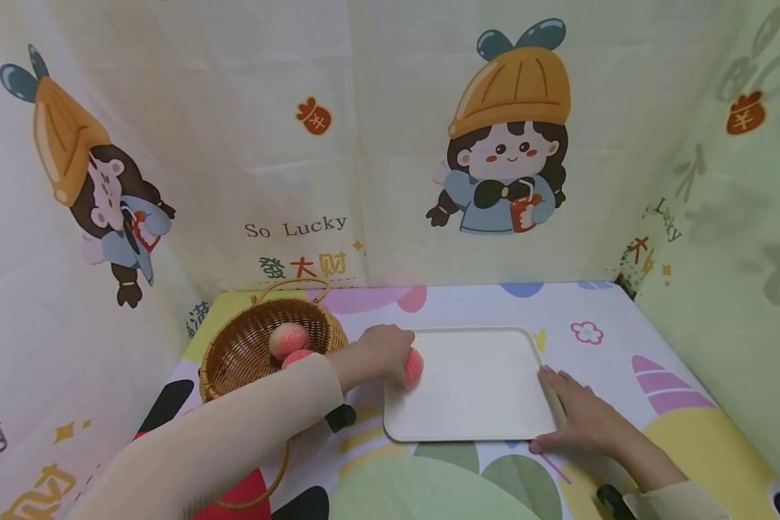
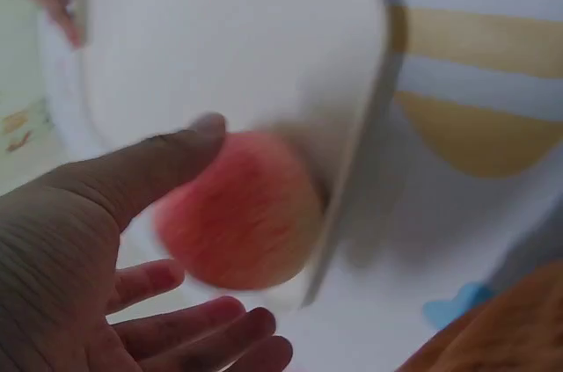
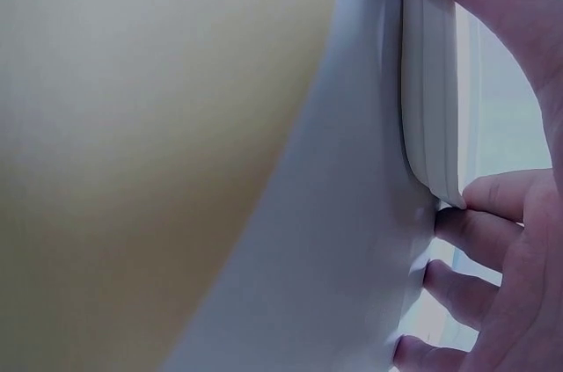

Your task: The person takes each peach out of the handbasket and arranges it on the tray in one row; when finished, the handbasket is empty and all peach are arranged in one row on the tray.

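A pink-red peach [image 2: 242, 214] sits at the left edge of the white tray [image 1: 468, 383]. My left hand [image 1: 385, 355] is at this peach; in the left wrist view its thumb lies over the peach's upper side while the other fingers are spread loosely beside it. On the tray's right side rests my right hand [image 1: 588, 419], thumb near the front corner and fingers along the edge. The right wrist view shows those fingers [image 3: 479, 227] extended at the tray's rim. Left of the tray stands a wicker basket [image 1: 227, 361] with peaches [image 1: 289, 339] inside, partly hidden by my left sleeve.
One basket handle [image 1: 292, 282] stands up at the back; the other [image 1: 260, 498] hangs down onto the patterned tablecloth [image 1: 455, 307]. Printed curtains [image 1: 390, 144] close off the back and both sides. A dark object [image 1: 614, 500] lies beside my right wrist.
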Available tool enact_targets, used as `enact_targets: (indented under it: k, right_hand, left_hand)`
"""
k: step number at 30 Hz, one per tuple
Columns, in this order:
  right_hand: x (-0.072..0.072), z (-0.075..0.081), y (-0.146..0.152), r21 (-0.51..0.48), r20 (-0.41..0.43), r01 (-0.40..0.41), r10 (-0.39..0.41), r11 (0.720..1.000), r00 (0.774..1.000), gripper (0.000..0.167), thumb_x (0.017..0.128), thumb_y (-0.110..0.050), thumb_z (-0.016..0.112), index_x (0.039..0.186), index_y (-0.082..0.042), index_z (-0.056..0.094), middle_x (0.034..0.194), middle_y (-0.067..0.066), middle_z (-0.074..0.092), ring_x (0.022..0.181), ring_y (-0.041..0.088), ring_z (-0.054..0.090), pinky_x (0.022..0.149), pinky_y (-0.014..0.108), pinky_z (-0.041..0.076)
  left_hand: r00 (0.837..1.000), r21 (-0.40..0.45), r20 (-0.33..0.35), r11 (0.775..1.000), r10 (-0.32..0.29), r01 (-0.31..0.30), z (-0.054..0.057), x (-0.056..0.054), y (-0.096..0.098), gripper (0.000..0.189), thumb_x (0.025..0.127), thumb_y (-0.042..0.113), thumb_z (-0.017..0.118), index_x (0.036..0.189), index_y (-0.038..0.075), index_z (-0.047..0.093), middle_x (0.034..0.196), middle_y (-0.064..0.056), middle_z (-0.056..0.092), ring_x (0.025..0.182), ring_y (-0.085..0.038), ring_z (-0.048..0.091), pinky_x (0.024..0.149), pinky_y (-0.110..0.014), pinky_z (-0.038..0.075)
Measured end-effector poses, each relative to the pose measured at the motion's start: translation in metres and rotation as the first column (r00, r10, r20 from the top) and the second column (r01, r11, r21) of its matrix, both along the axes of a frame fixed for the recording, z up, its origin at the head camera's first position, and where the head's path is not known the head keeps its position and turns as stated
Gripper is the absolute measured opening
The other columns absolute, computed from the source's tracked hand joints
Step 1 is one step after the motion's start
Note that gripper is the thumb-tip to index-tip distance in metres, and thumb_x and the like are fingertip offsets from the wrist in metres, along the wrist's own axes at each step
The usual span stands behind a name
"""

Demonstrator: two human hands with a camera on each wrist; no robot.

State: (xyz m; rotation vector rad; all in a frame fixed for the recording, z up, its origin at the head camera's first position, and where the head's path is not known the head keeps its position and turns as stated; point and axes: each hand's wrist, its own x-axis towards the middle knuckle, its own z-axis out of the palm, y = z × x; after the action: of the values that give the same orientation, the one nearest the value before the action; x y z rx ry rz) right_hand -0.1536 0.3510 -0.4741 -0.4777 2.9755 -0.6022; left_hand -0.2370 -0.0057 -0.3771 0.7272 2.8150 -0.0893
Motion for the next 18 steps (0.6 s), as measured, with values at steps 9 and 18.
enact_targets:
  k: [9, 18]
  right_hand:
    - [0.000, 0.002, -0.002, -0.011, -0.014, -0.010, 0.010, 1.000, 1.000, 0.130, 0.057, -0.074, 0.083, 0.148, 0.008, 0.040, 0.152, 0.029, 0.040, 0.138, 0.055, 0.032, 0.104, 0.074, 0.026]
    - [0.001, 0.000, 0.000, -0.009, -0.010, -0.003, 0.003, 1.000, 1.000, 0.130, 0.058, -0.073, 0.084, 0.149, 0.008, 0.039, 0.152, 0.029, 0.039, 0.138, 0.054, 0.032, 0.104, 0.074, 0.025]
  left_hand:
    - [0.991, 0.465, 0.032, 0.876, 0.126, -0.127, 0.083, 0.008, -0.072, 0.050, 0.091, 0.041, 0.074, 0.129, 0.010, 0.066, 0.115, -0.005, 0.070, 0.106, -0.023, 0.065, 0.088, -0.042, 0.053]
    - [0.956, 0.535, 0.063, 0.799, 0.286, -0.274, 0.089, 0.003, -0.167, 0.031, 0.095, 0.034, 0.069, 0.108, 0.006, 0.074, 0.099, -0.005, 0.072, 0.094, -0.023, 0.065, 0.084, -0.044, 0.052]
